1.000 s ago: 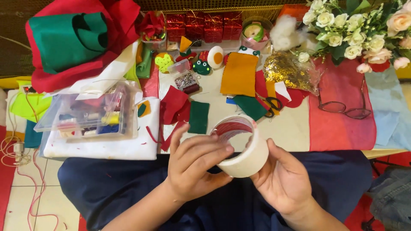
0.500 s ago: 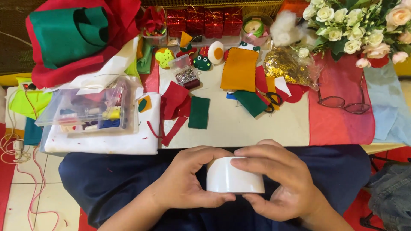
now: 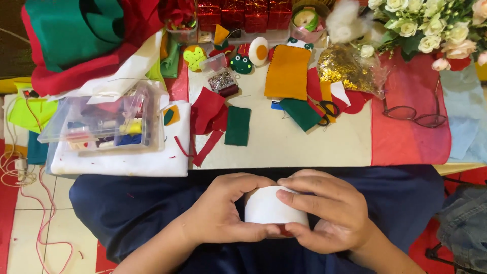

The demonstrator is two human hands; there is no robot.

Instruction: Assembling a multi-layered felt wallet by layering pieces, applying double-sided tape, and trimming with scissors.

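Observation:
A wide white roll of tape (image 3: 269, 207) lies on its side over my lap, its outer face toward the camera. My left hand (image 3: 223, 210) grips its left side with the thumb under the roll. My right hand (image 3: 324, 210) wraps over its right side, fingers across the top and the thumb below. Both hands are below the front edge of the cream table (image 3: 304, 147). A sliver of red shows under the roll.
On the table lie a dark green felt piece (image 3: 238, 125), red felt scraps (image 3: 208, 109), an orange felt sheet (image 3: 288, 72), scissors (image 3: 324, 112), eyeglasses (image 3: 413, 114), a bag of gold sequins (image 3: 347, 68), a clear plastic box of supplies (image 3: 104, 122) and white flowers (image 3: 426, 25).
The roll went from held up over the table edge with its hole showing to lying on its side, lower over my lap. Both hands closed around it.

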